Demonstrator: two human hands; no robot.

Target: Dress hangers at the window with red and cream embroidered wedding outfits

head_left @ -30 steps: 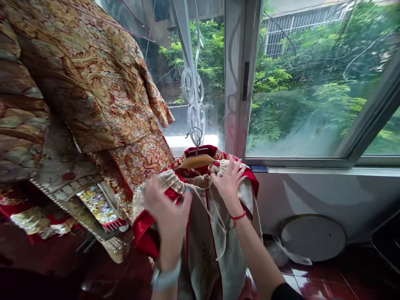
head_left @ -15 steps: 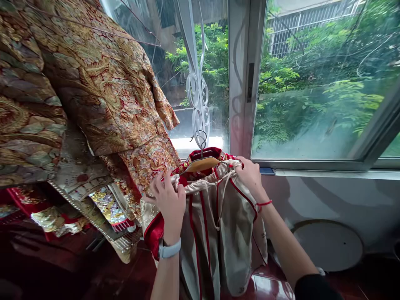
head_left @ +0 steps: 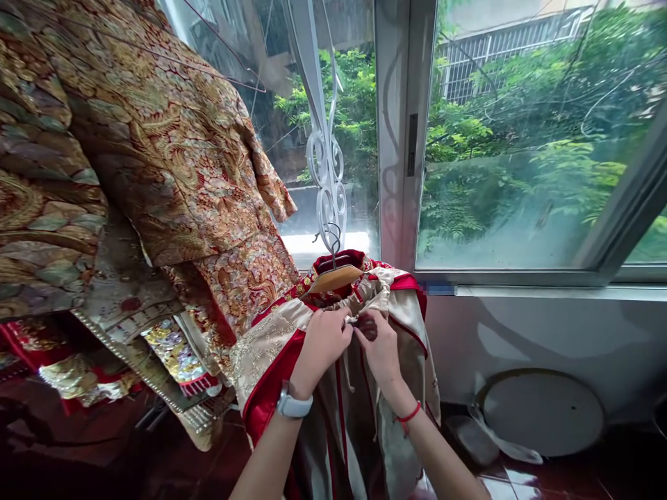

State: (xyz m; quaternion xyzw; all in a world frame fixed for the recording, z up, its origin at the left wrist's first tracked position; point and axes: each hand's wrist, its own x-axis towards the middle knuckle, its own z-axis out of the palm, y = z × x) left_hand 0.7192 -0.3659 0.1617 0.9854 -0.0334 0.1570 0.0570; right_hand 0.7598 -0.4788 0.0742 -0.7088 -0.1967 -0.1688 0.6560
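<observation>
Head view: drawstring (head_left: 353,320) between left hand (head_left: 324,348), right hand (head_left: 380,351)

**Gown** (head_left: 409,333): cream with red edging and a gold-embroidered band. **Robe** (head_left: 167,160), left of gown: gold brocade with red and cream scale motifs.

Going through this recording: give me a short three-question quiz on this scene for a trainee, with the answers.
1. Which wrist wears the red cord bracelet?
2. True or false: the wooden hanger hooks onto the white scrolled window grille.
3. The left hand and right hand both touch the cream garment. What colour is its trim?

Key: 1. Right; 2. True; 3. Red.
</observation>
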